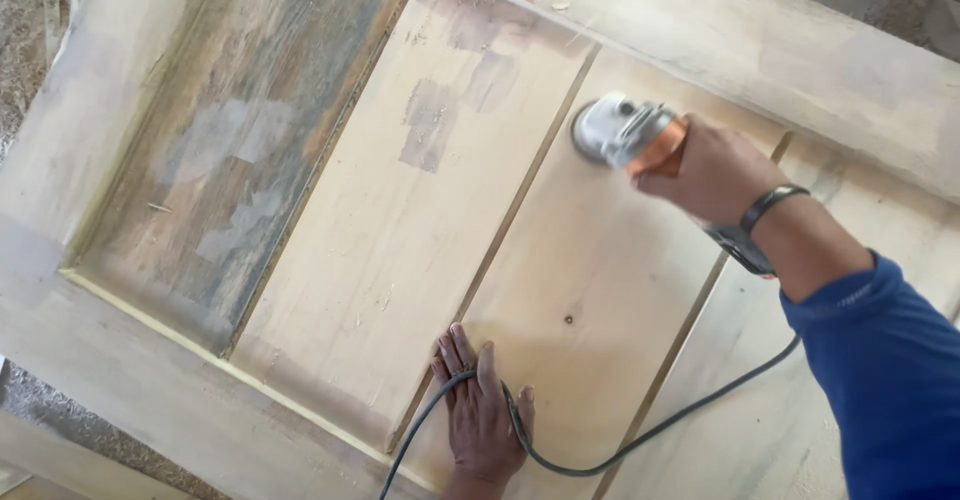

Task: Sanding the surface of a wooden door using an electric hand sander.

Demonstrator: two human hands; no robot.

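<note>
On the wooden door [420,260], head view: right hand [715,172] clenched round the grinder [628,135], disc end down on a pale sanded plank near the door's upper rail. Left hand [482,415] flat, fingers spread, gripping nothing, pressed on the same plank near the lower rail. Black cord [640,440] crosses over the left hand. Blue sleeve [885,370] on right arm

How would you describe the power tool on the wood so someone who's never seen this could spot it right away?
Start with the big wooden door panel lying flat, made of boards in a frame. On a pale sanded board near the upper right sits a handheld sander, gripped by the right hand. It is the only grey-and-orange thing, with a dark cord trailing off.
</note>
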